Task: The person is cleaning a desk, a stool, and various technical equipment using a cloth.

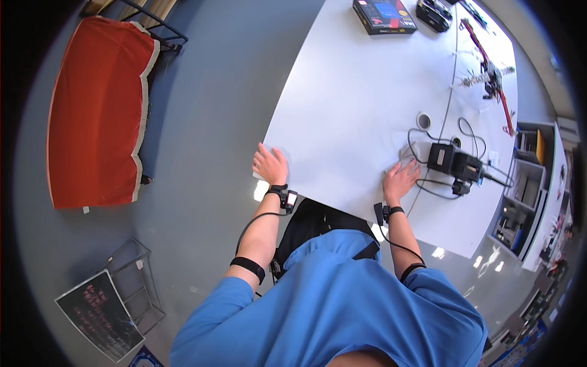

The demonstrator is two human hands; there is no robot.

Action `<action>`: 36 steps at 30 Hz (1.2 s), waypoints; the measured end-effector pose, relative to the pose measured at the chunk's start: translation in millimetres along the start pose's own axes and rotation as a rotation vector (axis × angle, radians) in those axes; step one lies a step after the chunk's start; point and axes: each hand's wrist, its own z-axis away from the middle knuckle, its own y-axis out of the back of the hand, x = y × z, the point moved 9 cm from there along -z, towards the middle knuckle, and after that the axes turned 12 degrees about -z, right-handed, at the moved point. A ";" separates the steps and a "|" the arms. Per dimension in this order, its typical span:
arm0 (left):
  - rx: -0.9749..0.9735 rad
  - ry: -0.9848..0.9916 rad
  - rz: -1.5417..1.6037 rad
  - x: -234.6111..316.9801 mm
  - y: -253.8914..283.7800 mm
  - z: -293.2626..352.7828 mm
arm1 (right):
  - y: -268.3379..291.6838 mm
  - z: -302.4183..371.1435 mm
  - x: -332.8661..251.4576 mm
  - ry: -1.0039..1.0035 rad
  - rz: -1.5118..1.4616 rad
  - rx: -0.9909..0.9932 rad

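Observation:
My left hand (270, 165) rests at the near left corner of the white table (342, 116), its fingers stretched over the edge and nothing in it. Flat on the tabletop lies my right hand (401, 181), fingers spread, just left of a black boxy device (441, 158) with cables around it. A second black block (468, 167) sits against that device. Each wrist carries a strap with a small black unit; the left wrist unit (290, 199) shows a lit face, and a cable runs from each unit up the arm.
A round grommet (423, 120) is set in the tabletop. Farther off are a flat dark box (385, 16), a black controller-like device (434, 14) and a red-armed frame, perhaps a drone (489, 73). A red-covered piece (101, 113) stands left, a blackboard (101, 315) lower left, shelves (527, 177) right.

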 end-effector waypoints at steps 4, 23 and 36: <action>0.109 0.000 -0.017 1.4 6.3 9.8 | -18.4 -13.7 -5.7 -0.030 0.157 -0.055; 0.122 -0.007 -0.003 4.7 7.1 7.2 | -148.2 30.3 -344.4 0.636 -0.357 -0.325; -0.389 -0.087 0.154 6.0 -36.0 -7.5 | -127.8 86.4 -296.2 0.326 -0.132 -0.213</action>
